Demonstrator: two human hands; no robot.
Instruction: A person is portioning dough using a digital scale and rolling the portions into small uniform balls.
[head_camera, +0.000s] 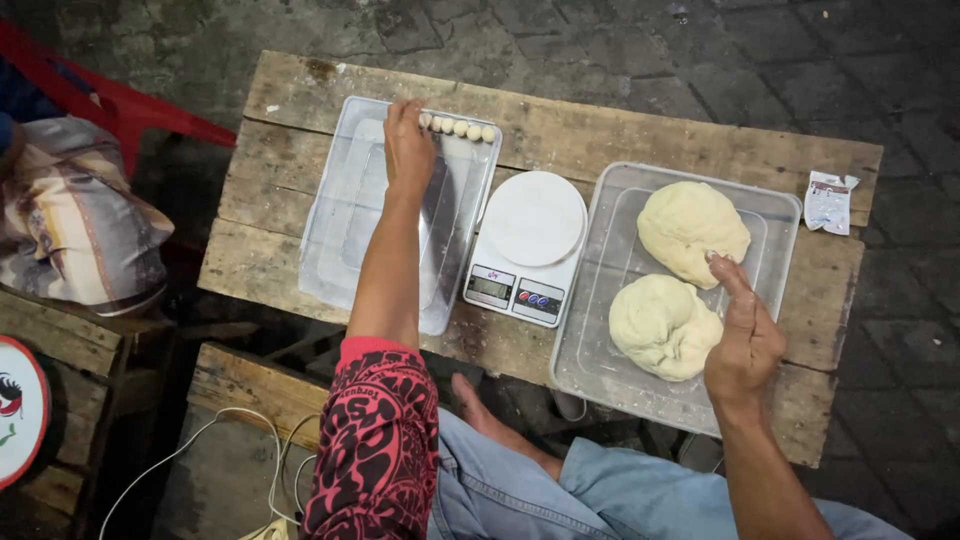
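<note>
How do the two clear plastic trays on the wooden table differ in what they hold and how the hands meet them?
The left tray holds only a short row of small dough balls along its far edge; the right tray holds two big dough lumps. The left hand reaches to the balls; the right hand touches the lumps. Both trays are clear and rectangular, flanking a white scale.
</note>
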